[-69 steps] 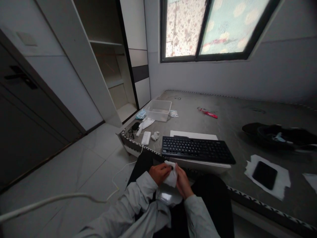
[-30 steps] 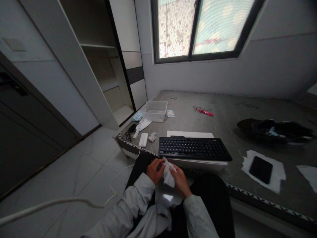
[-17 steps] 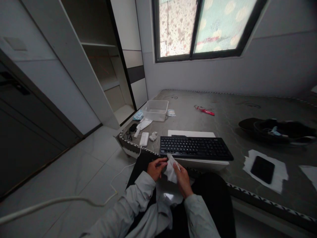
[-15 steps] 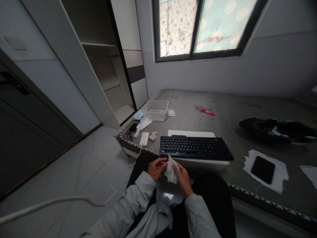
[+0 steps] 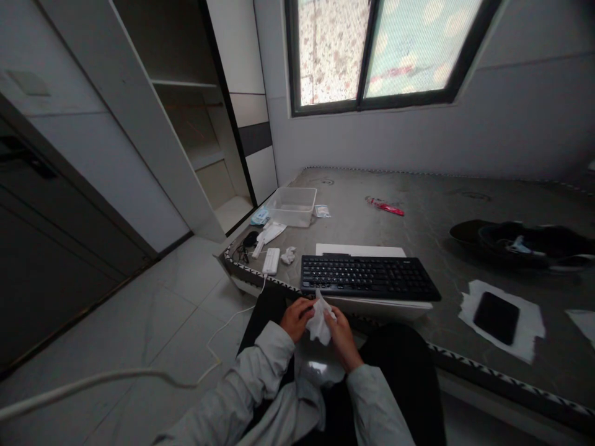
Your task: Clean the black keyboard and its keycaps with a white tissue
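The left hand (image 5: pixel 296 318) and right hand (image 5: pixel 341 332) are pinching tissue (image 5: pixel 319 323); beyond them a grey mattress (image 5: pixel 348 217) is lying (dim room, this).

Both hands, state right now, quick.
Left hand: closed, fingers at the tissue's edge; grip unclear.
Right hand: closed on the white tissue.

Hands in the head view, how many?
2. The left hand is at the left side of the white tissue; the right hand grips its right side. Both are on the near side of the keyboard.
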`<state>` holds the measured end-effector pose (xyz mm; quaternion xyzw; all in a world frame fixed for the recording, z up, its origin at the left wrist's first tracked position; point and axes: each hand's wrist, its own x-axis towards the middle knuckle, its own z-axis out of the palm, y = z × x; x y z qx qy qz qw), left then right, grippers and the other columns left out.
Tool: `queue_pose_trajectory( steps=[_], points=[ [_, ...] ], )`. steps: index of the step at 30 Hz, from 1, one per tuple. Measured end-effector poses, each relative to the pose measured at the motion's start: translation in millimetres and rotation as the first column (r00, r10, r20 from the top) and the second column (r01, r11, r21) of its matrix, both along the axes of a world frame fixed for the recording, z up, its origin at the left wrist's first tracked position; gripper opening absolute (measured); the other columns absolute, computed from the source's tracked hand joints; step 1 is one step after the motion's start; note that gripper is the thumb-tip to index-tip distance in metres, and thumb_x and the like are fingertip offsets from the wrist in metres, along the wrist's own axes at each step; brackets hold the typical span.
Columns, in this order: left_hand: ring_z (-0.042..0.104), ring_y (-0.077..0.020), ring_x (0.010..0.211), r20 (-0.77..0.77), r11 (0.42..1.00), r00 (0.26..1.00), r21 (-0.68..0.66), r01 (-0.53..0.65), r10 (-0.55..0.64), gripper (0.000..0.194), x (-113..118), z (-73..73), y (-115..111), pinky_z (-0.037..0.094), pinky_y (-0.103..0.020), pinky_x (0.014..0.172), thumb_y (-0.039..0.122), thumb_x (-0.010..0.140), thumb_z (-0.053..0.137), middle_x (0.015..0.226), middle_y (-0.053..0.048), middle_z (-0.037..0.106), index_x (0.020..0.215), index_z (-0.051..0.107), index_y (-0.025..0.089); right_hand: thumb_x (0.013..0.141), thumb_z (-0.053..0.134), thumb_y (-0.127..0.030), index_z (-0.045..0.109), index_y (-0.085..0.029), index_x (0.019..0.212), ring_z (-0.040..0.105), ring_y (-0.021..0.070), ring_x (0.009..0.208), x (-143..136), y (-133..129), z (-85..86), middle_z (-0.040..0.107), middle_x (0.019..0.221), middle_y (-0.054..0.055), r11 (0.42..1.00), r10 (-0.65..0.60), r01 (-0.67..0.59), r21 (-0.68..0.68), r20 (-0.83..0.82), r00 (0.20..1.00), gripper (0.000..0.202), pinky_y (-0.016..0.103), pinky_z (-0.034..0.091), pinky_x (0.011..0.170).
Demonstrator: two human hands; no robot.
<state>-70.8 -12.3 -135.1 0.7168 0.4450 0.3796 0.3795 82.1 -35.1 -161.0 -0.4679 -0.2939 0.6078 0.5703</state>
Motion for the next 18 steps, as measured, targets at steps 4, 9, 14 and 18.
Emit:
queue_pose_trajectory(
  steps=[4, 9, 14, 18],
  points=[
    [0.06, -0.0147, 0.077, -0.034, 1.0, 0.999, 0.001, 0.017, -0.017, 0.037, 2, -3.3, -1, 0.049, -0.027, 0.07, 0.03, 0.079, 0.066, 0.102, -0.005, 0.064, 0.114, 0.066, 0.021, 0.068, 0.072, -0.054, 0.067, -0.018, 0.095, 0.068, 0.0214, 0.067, 1, -3, 5.8, 0.076, 0.08, 0.004, 0.999, 0.034, -0.034, 0.006, 0.029, 0.999, 0.045, 0.031, 0.051, 0.062],
    [0.05, -0.009, 0.059, -0.059, 0.998, 0.997, 0.036, -0.053, 0.055, 0.026, 5, -1.6, -3, 0.042, -0.022, 0.056, 0.024, 0.071, 0.071, 0.091, -0.003, 0.065, 0.096, 0.071, 0.017, 0.072, 0.071, -0.049, 0.069, -0.018, 0.094, 0.068, 0.0205, 0.073, 1, -3, 8.4, 0.076, 0.085, 0.005, 0.998, 0.06, -0.061, 0.027, 0.045, 0.997, 0.039, 0.03, 0.052, 0.069],
    [0.052, -0.0109, 0.061, -0.1, 0.991, 0.987, 0.059, -0.121, 0.126, 0.02, 3, 4.4, -2, 0.041, -0.022, 0.057, 0.031, 0.075, 0.07, 0.08, -0.002, 0.065, 0.088, 0.072, 0.016, 0.067, 0.073, -0.051, 0.07, -0.018, 0.096, 0.069, 0.0221, 0.068, 2, -1, 4.1, 0.077, 0.082, 0.006, 0.992, 0.122, -0.123, 0.018, 0.048, 0.991, 0.045, 0.033, 0.053, 0.064],
    [0.054, -0.012, 0.062, -0.101, 0.989, 0.985, 0.064, -0.131, 0.137, 0.025, 3, 9.5, -3, 0.042, -0.022, 0.058, 0.039, 0.077, 0.068, 0.077, -0.003, 0.066, 0.082, 0.073, 0.015, 0.06, 0.078, -0.05, 0.072, -0.017, 0.092, 0.069, 0.0223, 0.067, 2, 0, 4.3, 0.077, 0.08, 0.006, 0.995, 0.095, -0.096, 0.018, 0.075, 0.993, 0.046, 0.032, 0.053, 0.062]
  ],
)
